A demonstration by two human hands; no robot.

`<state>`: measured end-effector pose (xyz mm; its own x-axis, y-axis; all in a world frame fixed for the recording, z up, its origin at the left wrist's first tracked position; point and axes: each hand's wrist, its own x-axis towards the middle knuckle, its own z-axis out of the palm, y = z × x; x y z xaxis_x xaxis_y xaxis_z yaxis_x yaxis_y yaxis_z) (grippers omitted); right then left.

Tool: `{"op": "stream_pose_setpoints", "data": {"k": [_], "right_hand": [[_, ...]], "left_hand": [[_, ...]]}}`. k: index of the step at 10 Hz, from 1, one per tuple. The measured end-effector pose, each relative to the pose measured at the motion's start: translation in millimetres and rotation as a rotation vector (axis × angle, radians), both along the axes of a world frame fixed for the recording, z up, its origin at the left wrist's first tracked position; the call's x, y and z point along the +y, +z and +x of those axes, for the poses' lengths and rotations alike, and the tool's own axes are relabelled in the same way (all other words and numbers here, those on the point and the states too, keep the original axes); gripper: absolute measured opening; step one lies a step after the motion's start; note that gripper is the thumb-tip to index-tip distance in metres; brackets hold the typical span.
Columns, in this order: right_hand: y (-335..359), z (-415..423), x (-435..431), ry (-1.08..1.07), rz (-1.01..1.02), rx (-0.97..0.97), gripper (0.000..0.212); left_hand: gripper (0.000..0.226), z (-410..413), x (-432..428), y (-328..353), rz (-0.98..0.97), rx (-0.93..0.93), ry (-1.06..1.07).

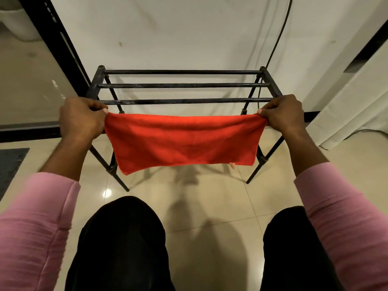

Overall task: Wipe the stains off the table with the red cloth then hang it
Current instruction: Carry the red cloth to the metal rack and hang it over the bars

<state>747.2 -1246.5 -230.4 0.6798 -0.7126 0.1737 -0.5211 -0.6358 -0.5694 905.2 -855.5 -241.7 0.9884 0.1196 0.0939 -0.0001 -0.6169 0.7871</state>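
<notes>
The red cloth [182, 141] is stretched wide between both hands and hangs down in front of the black metal rack [184, 85]. My left hand [81, 118] pinches its upper left corner, and my right hand [283, 115] pinches the upper right corner. The cloth's top edge runs level with the rack's near side, just below the nearest visible bar [184, 101]. Whether the cloth lies over a rail there is hidden by the cloth itself. The rack has three parallel bars across its top and slanted legs on the tiled floor.
A white wall stands behind the rack, with a black cable [279, 32] hanging down at the right. A glass door with a black frame [52, 38] is at the left. A grey mat [10, 166] lies on the floor at left. My knees are below.
</notes>
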Motion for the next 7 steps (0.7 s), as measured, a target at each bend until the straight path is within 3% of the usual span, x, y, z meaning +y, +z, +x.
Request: {"op": "stream_pose_setpoints", "data": {"k": [2,4,5,6,7], "right_hand": [[-10.2,0.0,-2.2,0.014,-0.078,0.071,0.020],[-23.8,-0.6,-3.3,-0.013,-0.177,0.022,0.026],[-26.2,0.8,1.0,-0.043,-0.180,0.010,0.028],[-22.9,-1.0,4.8,-0.065,-0.180,-0.008,0.030],[-4.1,-11.7,20.6,-0.091,-0.148,0.049,0.032]], "left_hand": [[0.024,-21.5,-11.8,6.4,0.380,-0.057,0.017],[0.021,-30.0,-27.7,9.0,0.518,-0.120,0.045],[0.027,-32.9,-51.3,3.3,0.544,-0.254,-0.061],[0.029,-40.6,-81.6,7.0,0.543,-0.274,-0.178],[0.025,-63.3,-114.4,28.9,0.551,-0.171,-0.298]]}}
